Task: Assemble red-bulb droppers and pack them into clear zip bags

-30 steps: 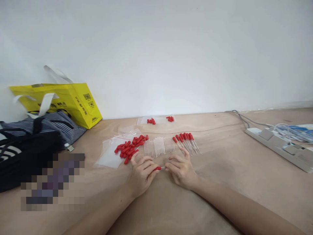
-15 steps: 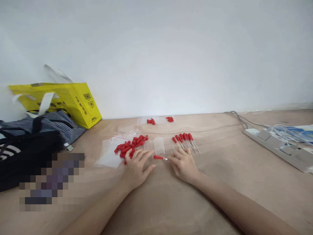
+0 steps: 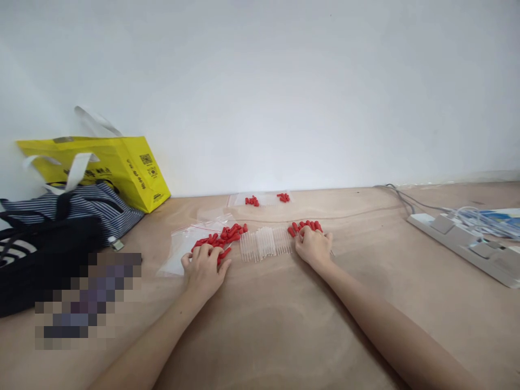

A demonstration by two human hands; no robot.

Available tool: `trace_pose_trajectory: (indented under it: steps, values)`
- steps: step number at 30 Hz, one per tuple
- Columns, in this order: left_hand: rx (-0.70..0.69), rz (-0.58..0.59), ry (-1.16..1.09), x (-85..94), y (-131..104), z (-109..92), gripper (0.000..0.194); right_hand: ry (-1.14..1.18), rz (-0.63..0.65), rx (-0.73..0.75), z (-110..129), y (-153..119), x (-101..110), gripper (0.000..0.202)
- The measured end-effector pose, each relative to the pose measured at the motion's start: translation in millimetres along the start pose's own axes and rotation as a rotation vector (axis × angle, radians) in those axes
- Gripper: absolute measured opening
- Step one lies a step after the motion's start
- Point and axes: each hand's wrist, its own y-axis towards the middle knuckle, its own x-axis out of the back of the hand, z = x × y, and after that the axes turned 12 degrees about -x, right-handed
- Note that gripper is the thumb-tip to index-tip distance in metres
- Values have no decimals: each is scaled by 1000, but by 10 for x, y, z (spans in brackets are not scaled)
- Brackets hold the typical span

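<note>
My left hand [image 3: 205,269] rests on a pile of red rubber bulbs [image 3: 229,234], its fingers apart and slightly bent, with no bulb visibly gripped. Part of the pile lies on a clear zip bag [image 3: 173,257]; the fingers cover some bulbs. Between my hands, thin clear tubes [image 3: 265,244] lie side by side in a row. My right hand [image 3: 314,246] is on the group of red-bulbed droppers [image 3: 305,224] at the row's right end. Its fingers are curled down and closed; anything in them is hidden, and most dropper stems are covered.
Farther back by the wall lies another clear bag [image 3: 266,200] with two small clusters of red bulbs. A yellow bag [image 3: 134,173], a striped bag [image 3: 95,206] and a black bag [image 3: 57,260] stand left. On the right are a power strip [image 3: 459,249] and cables [image 3: 475,219].
My right hand has moved right and back onto the droppers. The single dropper that lay between my hands is gone from there. My left hand has shifted left over the bulb pile.
</note>
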Motion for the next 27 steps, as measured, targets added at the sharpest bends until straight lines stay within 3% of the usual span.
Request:
trace_pose_trajectory:
  steps: [7, 13, 18, 27]
  values:
    - [-27, -69, 27, -70, 39, 33, 16, 18, -17, 5, 29, 27, -3, 23]
    - [-50, -122, 27, -32, 54, 4, 12, -44, -23, 82, 196, -1, -30, 26]
    - [-150, -190, -102, 61, -7, -175, 11, -98, 30, 30, 308, 70, -77, 26]
    - [-351, -87, -401, 47, -85, -512, 11, -130, 86, 9, 351, 146, -78, 23]
